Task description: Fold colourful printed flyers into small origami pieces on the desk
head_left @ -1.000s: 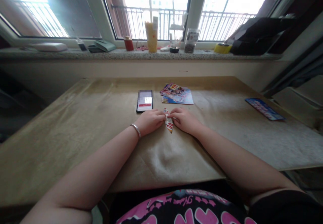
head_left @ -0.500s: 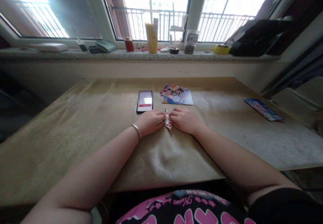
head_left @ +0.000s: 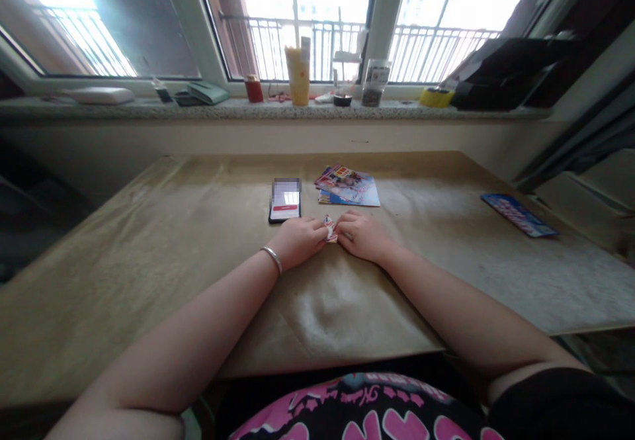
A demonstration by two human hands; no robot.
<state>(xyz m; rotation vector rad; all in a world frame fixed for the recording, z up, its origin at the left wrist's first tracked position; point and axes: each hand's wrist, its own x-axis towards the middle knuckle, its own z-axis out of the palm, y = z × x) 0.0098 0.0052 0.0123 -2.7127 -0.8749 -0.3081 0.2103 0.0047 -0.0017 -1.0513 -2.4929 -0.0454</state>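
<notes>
Both forearms reach forward over the tan, paper-covered table [head_left: 149, 255] and meet near its middle, palms down and knuckles raised. The left hand [head_left: 297, 240], with a thin silver bracelet [head_left: 272, 259] at the wrist, and the right hand [head_left: 364, 235] have their fingertips closed from either side on a small folded piece of red-and-white printed paper [head_left: 329, 228]. The paper lies low on the table surface between them, and only a sliver of it shows between the fingers. Both grips are narrow pinches on that paper. On the grey speckled stone windowsill [head_left: 124, 108] beyond the table stand several containers: a tall yellow cup [head_left: 299, 76] with something pale sticking out of its top, a small red pot [head_left: 253, 88], and a clear jar with a label [head_left: 372, 81] that looks dark in its lower part; what it holds cannot be made out. A yellow roll of tape [head_left: 430, 96] lies further right, beside a bulky black object [head_left: 501, 73]. Just beyond the left hand lies a black smartphone with a lit screen [head_left: 284, 200], and just beside it, beyond the right hand, a loose stack of colourful printed sheets [head_left: 347, 186]. A long blue printed strip [head_left: 518, 215] lies well apart near the table's right edge.
</notes>
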